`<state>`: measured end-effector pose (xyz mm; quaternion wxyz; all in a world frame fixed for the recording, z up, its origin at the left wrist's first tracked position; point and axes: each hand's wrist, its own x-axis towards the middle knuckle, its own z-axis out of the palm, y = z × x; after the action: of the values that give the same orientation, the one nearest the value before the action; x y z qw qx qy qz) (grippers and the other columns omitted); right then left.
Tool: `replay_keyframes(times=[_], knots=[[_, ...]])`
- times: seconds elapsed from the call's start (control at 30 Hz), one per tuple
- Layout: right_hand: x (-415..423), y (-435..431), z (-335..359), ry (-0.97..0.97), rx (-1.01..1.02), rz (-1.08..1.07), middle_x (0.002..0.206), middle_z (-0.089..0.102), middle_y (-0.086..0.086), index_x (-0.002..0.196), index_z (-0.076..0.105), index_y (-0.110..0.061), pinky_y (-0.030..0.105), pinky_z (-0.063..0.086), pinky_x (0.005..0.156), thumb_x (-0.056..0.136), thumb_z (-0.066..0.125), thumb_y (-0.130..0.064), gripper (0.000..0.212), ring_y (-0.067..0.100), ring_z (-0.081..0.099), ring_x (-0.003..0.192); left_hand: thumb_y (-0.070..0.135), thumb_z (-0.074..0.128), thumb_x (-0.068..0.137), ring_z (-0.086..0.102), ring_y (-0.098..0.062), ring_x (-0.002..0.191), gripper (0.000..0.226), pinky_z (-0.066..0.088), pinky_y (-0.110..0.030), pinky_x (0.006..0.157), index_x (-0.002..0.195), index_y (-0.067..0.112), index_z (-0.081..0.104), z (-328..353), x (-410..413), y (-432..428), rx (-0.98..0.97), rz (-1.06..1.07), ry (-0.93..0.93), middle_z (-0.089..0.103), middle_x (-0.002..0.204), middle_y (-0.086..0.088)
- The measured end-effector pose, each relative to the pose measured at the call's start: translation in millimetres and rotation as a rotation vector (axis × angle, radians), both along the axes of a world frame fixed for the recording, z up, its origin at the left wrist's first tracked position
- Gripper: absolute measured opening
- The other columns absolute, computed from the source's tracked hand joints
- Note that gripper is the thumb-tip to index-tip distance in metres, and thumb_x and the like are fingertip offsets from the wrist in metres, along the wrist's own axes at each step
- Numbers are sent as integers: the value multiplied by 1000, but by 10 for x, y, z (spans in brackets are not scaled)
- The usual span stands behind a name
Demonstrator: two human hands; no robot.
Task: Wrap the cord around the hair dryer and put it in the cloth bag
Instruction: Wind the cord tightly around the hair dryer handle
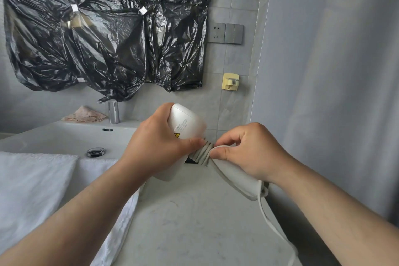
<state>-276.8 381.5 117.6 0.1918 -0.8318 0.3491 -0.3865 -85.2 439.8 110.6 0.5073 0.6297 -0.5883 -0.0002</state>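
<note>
At the centre of the frame I held the white hair dryer above the grey worktop. My left hand was clamped around its barrel, thumb pressed near the joint. My right hand pinched the pale cord between thumb and forefinger, just beside several turns already wound tight at the top of the handle. The loose remainder trailed down toward the lower right of the frame. The dryer looked light, hard and smooth, so I judged the barrel the firmest place to grip. The cord seemed limp but springy, likely to uncoil unless kept taut. A white sink sat at left. No cloth bag was in view.
</note>
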Motion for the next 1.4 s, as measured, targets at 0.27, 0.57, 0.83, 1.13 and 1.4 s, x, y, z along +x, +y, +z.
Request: replay_keyframes(times=[0.27, 0.57, 0.83, 1.13, 1.4], knots=[[-58, 7, 15, 121, 21, 30, 51, 63, -23, 75, 79, -23, 9, 37, 50, 75, 83, -27, 6, -6, 54, 50, 53, 87, 60, 63, -18, 83, 65, 54, -44, 77, 110, 29, 54, -10, -73, 31, 3, -15, -64, 65, 88, 8], [-125, -83, 39, -62, 12, -22, 71, 75, -11, 65, 76, -29, 13, 49, 61, 71, 86, -27, 11, -3, 64, 63, 49, 84, 59, 42, -6, 97, 82, 36, -25, 78, 126, 30, 41, 9, -68, -62, 68, -37, -113, 43, 114, 7], [-139, -46, 14, -83, 84, -4, 53, 66, -6, 67, 76, -15, 16, 43, 50, 72, 86, -24, 14, -1, 53, 49, 64, 83, 45, 50, -16, 96, 87, 39, -31, 73, 115, 30, 44, 9, -123, -56, 56, -10, -227, 54, 104, 11], [-157, -18, -29, -126, 203, 53, 59, 71, -7, 66, 76, -20, 16, 49, 56, 73, 85, -18, 12, 0, 62, 55, 62, 90, 40, 51, -19, 115, 132, 43, -33, 90, 147, 27, 22, -13, -179, 2, 101, 26, -306, 47, 129, 7], [-215, -47, 3, -129, 368, 175, 75, 75, 8, 83, 72, -13, 15, 52, 57, 76, 80, -11, 10, 7, 68, 61, 52, 93, 39, 48, -10, 104, 112, 37, -28, 81, 137, 31, 44, -114, -31, -21, -32, -81, -180, 56, 116, 9]])
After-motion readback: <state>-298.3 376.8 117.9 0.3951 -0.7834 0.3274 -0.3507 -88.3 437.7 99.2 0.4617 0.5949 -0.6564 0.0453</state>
